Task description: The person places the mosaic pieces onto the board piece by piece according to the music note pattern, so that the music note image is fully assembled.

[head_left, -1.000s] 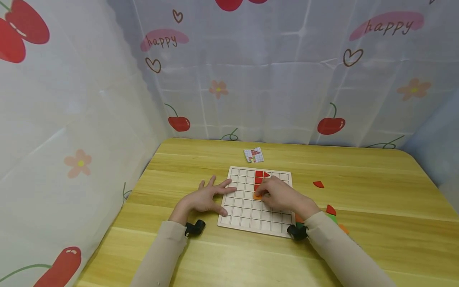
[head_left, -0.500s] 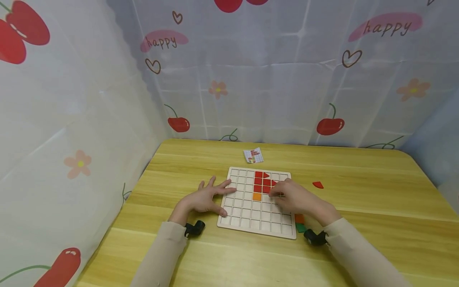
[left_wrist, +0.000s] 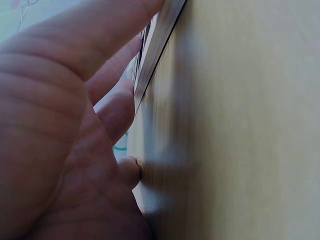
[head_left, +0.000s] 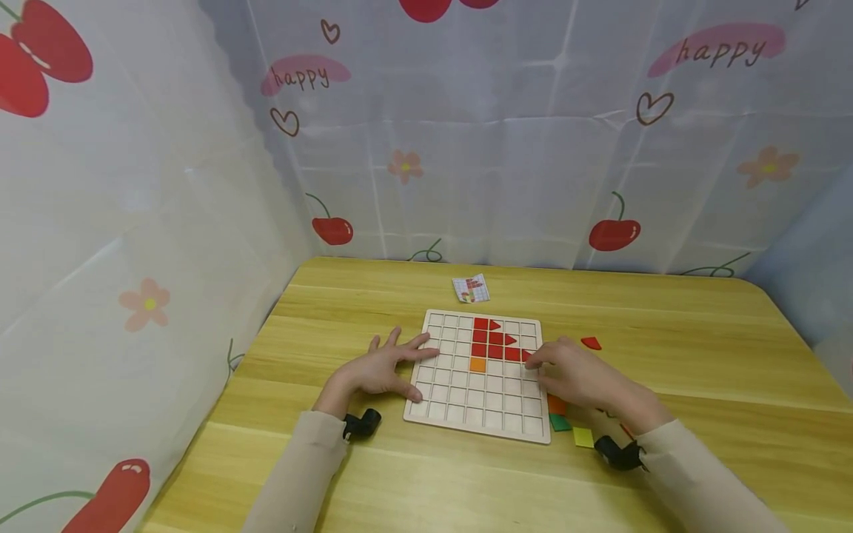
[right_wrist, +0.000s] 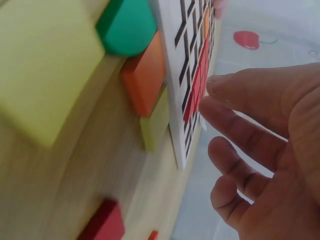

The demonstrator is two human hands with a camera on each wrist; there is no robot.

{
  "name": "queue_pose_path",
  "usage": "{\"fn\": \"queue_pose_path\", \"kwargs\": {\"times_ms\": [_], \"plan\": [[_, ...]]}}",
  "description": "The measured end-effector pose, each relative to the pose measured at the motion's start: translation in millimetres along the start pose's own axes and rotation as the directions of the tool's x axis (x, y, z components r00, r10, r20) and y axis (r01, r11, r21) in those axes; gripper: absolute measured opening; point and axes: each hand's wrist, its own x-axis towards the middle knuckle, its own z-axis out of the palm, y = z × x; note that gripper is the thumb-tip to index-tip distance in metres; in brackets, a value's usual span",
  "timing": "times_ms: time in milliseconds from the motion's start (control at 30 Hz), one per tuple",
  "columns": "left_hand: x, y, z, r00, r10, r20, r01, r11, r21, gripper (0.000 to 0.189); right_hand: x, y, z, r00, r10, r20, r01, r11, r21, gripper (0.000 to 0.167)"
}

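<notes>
A pale wooden grid board [head_left: 446, 400] lies on the table with rows of red tiles [head_left: 495, 352] in its upper right cells. One orange square [head_left: 477, 365] sits under the left end of the longest red row. My left hand [head_left: 383, 368] is spread, its thumb and fingertips resting on the board's left edge. Fingertips of my right hand [head_left: 580, 374] are right at the red triangle [head_left: 526, 355] that ends the longest row. In the right wrist view, its thumb and fingers are gently bent, and no tile shows between them.
Right of the board lie an orange tile [head_left: 556, 404], a green tile [head_left: 560, 423] and a yellow square [head_left: 583, 437]. A red quarter-round tile [head_left: 591, 343] lies farther back. Behind the board is a small pattern card [head_left: 471, 289]. A printed curtain [head_left: 506, 185] hangs behind the table.
My right hand has moved right along the longest red row, from over the orange square to the row's right end, uncovering the red tiles. My left hand has stayed in place.
</notes>
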Motion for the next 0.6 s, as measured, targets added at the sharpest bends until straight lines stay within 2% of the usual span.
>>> {"fn": "queue_pose_path", "kwargs": {"times_ms": [100, 233, 467, 600], "plan": [[0.4, -0.9, 0.6, 1.000, 0.002, -0.004, -0.002, 1.000, 0.002, 0.081, -8.8, 4, -2, 1.000, 0.015, -0.014, -0.015, 1.000, 0.004, 0.021], [-0.1, -0.6, 0.3, 1.000, 0.004, -0.001, -0.004, 1.000, 0.003, 0.081, -19.3, 10, -7, 0.999, -0.019, -0.032, 0.019, 1.000, -0.009, 0.023], [-0.3, 0.6, -0.5, 1.000, 0.004, -0.001, -0.004, 1.000, 0.007, 0.081, -33.7, 24, -11, 1.000, -0.029, -0.005, 0.029, 1.000, -0.011, 0.025], [0.1, -0.5, -0.1, 1.000, 0.003, -0.004, -0.003, 1.000, 0.003, 0.081, -39.2, 30, -10, 0.999, -0.036, -0.017, 0.036, 0.999, -0.037, 0.026]]}}
